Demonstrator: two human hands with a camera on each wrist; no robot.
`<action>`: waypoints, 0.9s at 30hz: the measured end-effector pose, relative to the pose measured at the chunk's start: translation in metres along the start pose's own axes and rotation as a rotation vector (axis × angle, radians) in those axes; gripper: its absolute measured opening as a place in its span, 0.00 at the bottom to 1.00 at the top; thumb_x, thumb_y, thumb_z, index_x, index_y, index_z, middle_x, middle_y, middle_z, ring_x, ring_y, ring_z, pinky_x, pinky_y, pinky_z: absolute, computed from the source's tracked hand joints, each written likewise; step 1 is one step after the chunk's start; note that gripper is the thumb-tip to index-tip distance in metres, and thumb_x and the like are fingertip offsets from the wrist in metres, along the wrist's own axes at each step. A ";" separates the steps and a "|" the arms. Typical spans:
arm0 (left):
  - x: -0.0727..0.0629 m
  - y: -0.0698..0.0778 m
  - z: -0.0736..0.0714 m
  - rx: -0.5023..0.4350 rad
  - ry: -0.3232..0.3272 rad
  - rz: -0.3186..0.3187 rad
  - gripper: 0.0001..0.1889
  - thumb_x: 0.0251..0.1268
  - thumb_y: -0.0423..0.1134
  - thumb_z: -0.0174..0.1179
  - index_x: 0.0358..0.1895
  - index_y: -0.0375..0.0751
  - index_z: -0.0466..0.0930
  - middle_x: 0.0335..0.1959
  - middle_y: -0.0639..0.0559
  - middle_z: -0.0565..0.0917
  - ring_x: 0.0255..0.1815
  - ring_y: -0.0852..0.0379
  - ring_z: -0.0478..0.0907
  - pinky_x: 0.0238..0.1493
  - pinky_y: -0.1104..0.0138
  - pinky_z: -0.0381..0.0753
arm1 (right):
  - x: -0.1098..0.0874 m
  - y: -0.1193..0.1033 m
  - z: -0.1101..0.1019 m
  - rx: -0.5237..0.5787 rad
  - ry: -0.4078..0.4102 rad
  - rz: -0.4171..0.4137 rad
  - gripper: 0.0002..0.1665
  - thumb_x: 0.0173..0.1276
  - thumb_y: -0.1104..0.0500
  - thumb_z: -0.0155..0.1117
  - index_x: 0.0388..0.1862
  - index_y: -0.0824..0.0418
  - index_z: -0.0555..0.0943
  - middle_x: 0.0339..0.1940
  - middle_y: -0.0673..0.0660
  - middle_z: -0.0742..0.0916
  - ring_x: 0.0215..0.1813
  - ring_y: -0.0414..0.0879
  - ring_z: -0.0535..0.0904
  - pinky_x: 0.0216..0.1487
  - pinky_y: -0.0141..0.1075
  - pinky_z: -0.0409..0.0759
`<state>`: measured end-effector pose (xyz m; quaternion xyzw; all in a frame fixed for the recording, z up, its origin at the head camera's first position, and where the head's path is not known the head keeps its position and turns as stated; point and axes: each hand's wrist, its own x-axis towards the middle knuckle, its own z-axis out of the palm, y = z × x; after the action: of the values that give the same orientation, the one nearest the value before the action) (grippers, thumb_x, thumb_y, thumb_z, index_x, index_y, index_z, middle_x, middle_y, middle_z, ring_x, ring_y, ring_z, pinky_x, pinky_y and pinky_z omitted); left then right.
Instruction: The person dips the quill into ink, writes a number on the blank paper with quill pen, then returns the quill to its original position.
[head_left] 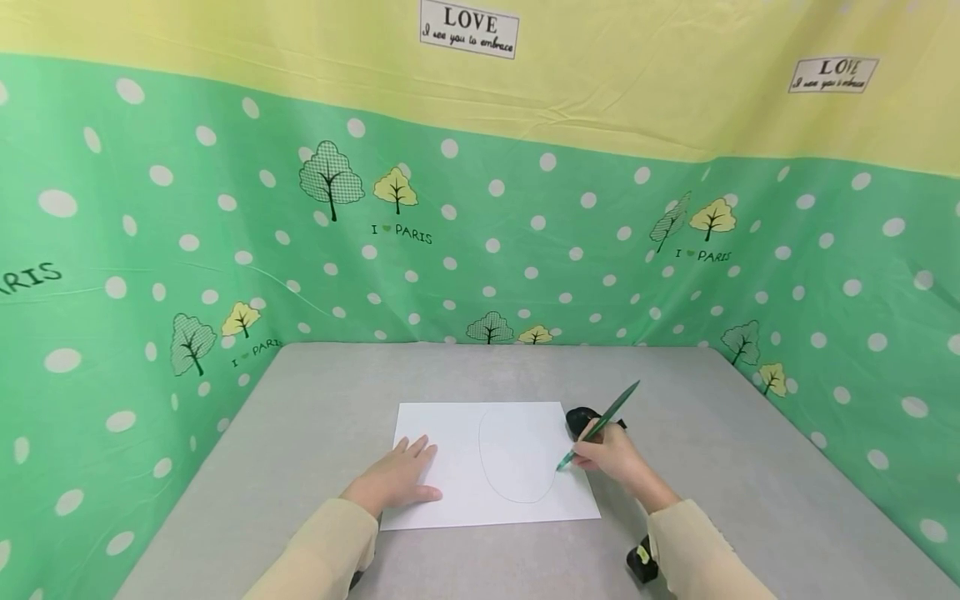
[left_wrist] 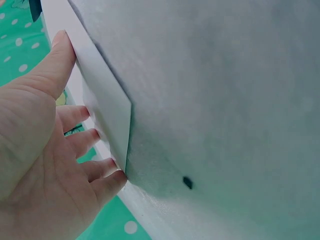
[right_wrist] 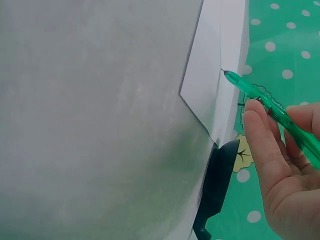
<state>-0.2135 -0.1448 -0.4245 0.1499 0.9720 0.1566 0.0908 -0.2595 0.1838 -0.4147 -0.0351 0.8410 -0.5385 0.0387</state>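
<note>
A white sheet of paper point(head_left: 457, 508) lies flat on the grey table point(head_left: 337, 375). On its right half runs a thin curved line, rounded at the bottom and unjoined on the upper right in the head view. My left hand point(head_left: 397, 477) rests on the paper's left side with straight, spread fingers. In my right hand point(head_left: 611, 454) a green pen point(head_left: 617, 402) is pinched, tilted, its tip on the paper at the line's right end. The right wrist view also shows the pen point(right_wrist: 280, 116), its tip meeting the line.
A black object point(head_left: 581, 420) sits at the paper's upper right corner, partly behind my right hand; its kind is unclear. Another black object with a yellow mark point(head_left: 642, 561) lies beside my right sleeve. Green and yellow patterned cloth point(head_left: 517, 225) hangs around the table.
</note>
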 end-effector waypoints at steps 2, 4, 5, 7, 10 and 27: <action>0.000 0.000 -0.001 -0.001 0.000 -0.002 0.38 0.56 0.52 0.62 0.64 0.30 0.63 0.67 0.35 0.60 0.67 0.33 0.50 0.64 0.45 0.53 | 0.001 0.000 0.000 0.002 0.003 0.003 0.06 0.57 0.72 0.60 0.31 0.73 0.71 0.24 0.61 0.82 0.29 0.53 0.82 0.34 0.41 0.83; -0.001 0.001 -0.001 -0.002 0.000 -0.005 0.38 0.56 0.52 0.62 0.64 0.30 0.63 0.67 0.35 0.60 0.67 0.33 0.50 0.64 0.45 0.53 | 0.003 -0.001 0.000 -0.006 0.005 0.005 0.06 0.58 0.72 0.60 0.31 0.73 0.72 0.24 0.60 0.82 0.29 0.53 0.82 0.34 0.41 0.83; -0.001 0.001 -0.001 -0.002 0.000 -0.007 0.38 0.56 0.52 0.62 0.64 0.30 0.63 0.67 0.35 0.60 0.67 0.33 0.50 0.64 0.45 0.53 | 0.003 -0.001 0.000 -0.014 0.006 0.004 0.06 0.58 0.72 0.60 0.31 0.73 0.72 0.24 0.60 0.83 0.30 0.52 0.82 0.34 0.41 0.83; -0.001 0.000 -0.001 -0.002 -0.001 -0.010 0.38 0.56 0.52 0.62 0.64 0.30 0.63 0.67 0.35 0.60 0.67 0.33 0.50 0.64 0.45 0.53 | 0.005 -0.001 0.000 -0.025 0.007 0.004 0.05 0.59 0.72 0.59 0.31 0.73 0.72 0.25 0.60 0.83 0.30 0.52 0.82 0.35 0.41 0.83; 0.000 0.000 -0.001 -0.004 -0.003 -0.014 0.38 0.56 0.52 0.62 0.65 0.31 0.63 0.67 0.36 0.59 0.68 0.33 0.50 0.64 0.45 0.53 | 0.006 -0.001 0.000 -0.039 0.014 0.002 0.05 0.59 0.71 0.59 0.31 0.74 0.72 0.25 0.60 0.83 0.30 0.51 0.82 0.34 0.40 0.83; 0.000 -0.001 0.000 -0.012 0.002 0.023 0.38 0.56 0.52 0.62 0.64 0.29 0.63 0.67 0.34 0.60 0.67 0.32 0.50 0.64 0.46 0.53 | 0.014 -0.002 0.001 -0.059 0.035 0.015 0.04 0.60 0.71 0.58 0.30 0.72 0.73 0.24 0.59 0.83 0.30 0.51 0.82 0.34 0.41 0.83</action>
<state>-0.2140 -0.1459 -0.4253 0.1603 0.9694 0.1635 0.0889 -0.2737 0.1810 -0.4138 -0.0204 0.8574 -0.5136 0.0272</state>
